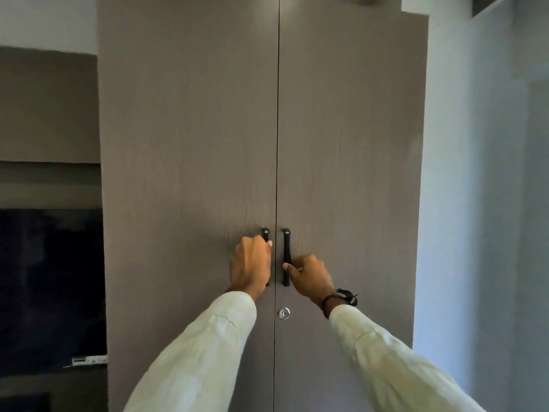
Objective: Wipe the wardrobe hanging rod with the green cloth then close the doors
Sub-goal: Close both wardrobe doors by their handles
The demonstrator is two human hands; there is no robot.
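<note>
A tall grey-brown wardrobe fills the middle of the head view, its left door (190, 144) and right door (350, 144) both flush, with only a thin seam between them. My left hand (251, 267) is wrapped around the left black handle (265, 233), covering most of it. My right hand (310, 276) grips the lower part of the right black handle (286, 248). A round keyhole lock (284, 313) sits below the handles on the right door. The hanging rod is hidden behind the doors, and no green cloth is in view.
A dark screen (50, 281) is mounted on the wall panel left of the wardrobe, with a small white device (89, 359) under it. A pale wall (475, 203) stands to the right.
</note>
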